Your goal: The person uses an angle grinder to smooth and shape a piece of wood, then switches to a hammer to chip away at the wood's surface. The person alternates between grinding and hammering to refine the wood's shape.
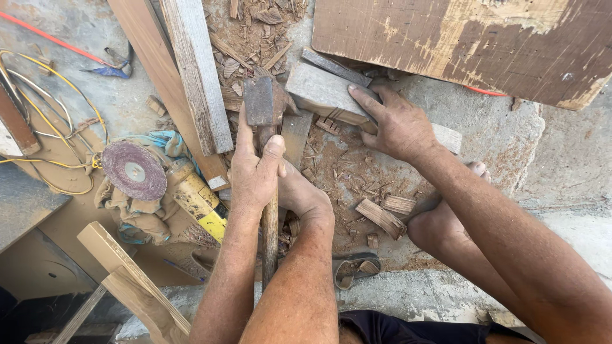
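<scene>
One hatchet (266, 114) upright, head away, gripped by left hand (255, 175)

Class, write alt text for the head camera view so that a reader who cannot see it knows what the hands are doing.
Seen from above, the left hand grips the wooden handle of a rusty hammer, while the right hand presses flat on a grey wooden block on a concrete floor strewn with wood chips. An angle grinder with a round disc lies to the left among yellow cables.

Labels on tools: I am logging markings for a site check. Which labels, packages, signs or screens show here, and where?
Label: on the yellow angle grinder body, left of the left hand; a dark strip on yellow.
No packages, signs or screens.
</scene>
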